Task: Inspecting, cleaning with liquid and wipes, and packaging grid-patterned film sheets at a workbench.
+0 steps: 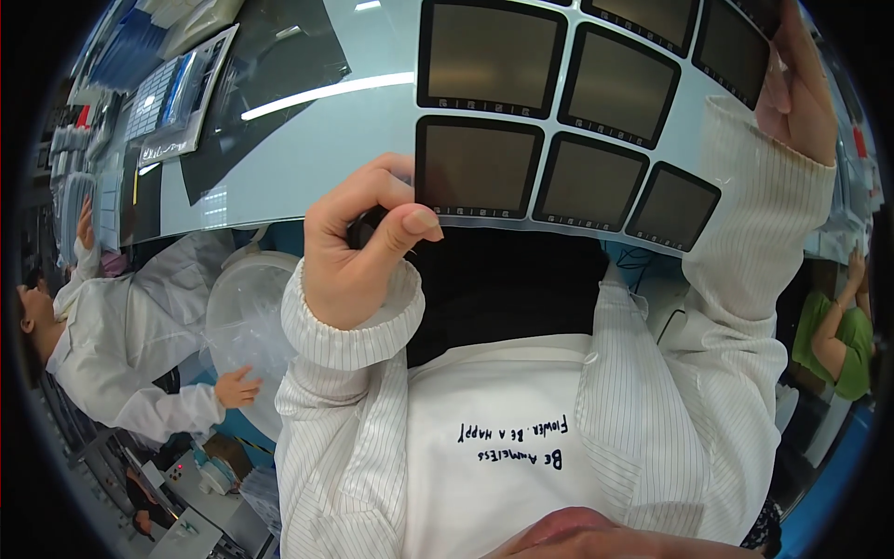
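A clear sheet (551,121) bearing several dark rectangular panels with black borders is held up in front of me. The panels stand in rows, each with a line of small marks along its lower border. At the sheet's lower left edge, my left hand (358,238) pinches it, thumb in front and fingers curled around the edge. My right hand (803,88) is at the upper right edge of the sheet, with its palm beside the border and most of its fingers hidden. Part of the sheet runs out of view at the top.
Beneath the sheet is a glass-topped table (279,177) with dark areas. Stacked packages (177,102) lie at its far left. On the left, a person in a white coat (140,307) is beside a white bin (247,298). Another person in a green top (838,335) is at the right.
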Available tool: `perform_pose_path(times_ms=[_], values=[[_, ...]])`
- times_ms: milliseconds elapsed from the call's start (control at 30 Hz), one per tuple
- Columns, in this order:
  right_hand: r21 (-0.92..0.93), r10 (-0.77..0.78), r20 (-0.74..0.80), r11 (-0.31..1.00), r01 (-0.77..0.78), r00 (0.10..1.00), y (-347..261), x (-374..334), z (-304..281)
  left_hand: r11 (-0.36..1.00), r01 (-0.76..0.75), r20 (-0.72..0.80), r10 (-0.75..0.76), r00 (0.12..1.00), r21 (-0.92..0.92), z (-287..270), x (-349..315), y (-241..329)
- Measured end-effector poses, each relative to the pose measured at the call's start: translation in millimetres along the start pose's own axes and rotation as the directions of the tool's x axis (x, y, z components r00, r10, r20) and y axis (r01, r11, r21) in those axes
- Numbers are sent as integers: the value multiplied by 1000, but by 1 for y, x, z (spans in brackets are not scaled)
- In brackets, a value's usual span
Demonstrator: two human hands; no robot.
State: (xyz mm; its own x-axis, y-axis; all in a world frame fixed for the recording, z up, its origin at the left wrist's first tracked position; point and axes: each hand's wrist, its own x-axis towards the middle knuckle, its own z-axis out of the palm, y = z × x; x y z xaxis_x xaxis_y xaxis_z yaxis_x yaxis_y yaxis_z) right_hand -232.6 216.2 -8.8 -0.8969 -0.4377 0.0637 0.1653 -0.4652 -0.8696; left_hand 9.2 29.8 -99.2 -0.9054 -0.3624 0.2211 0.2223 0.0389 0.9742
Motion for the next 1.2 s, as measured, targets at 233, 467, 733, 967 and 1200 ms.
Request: perform_pose_path(times_ms=[233, 467, 733, 967, 1200], values=[[-117, -52, 160, 991, 71, 986, -10, 14, 0, 999, -18, -50, 16, 999, -45, -2, 1, 7], [-211, -62, 251, 970, 118, 966, -11, 18, 5, 998, -34, -135, 28, 990, -45, -5, 1, 11], [-172, -95, 260, 975, 142, 961, -11, 21, 10, 996, -42, -170, 28, 985, -75, -15, -1, 10], [-110, -200, 337, 962, 249, 920, -4, 23, 16, 992, -43, -255, 13, 967, -114, -19, -5, 10], [-104, -215, 340, 959, 264, 916, -2, 24, 17, 993, -47, -246, 20, 969, -106, -20, -4, 10]])
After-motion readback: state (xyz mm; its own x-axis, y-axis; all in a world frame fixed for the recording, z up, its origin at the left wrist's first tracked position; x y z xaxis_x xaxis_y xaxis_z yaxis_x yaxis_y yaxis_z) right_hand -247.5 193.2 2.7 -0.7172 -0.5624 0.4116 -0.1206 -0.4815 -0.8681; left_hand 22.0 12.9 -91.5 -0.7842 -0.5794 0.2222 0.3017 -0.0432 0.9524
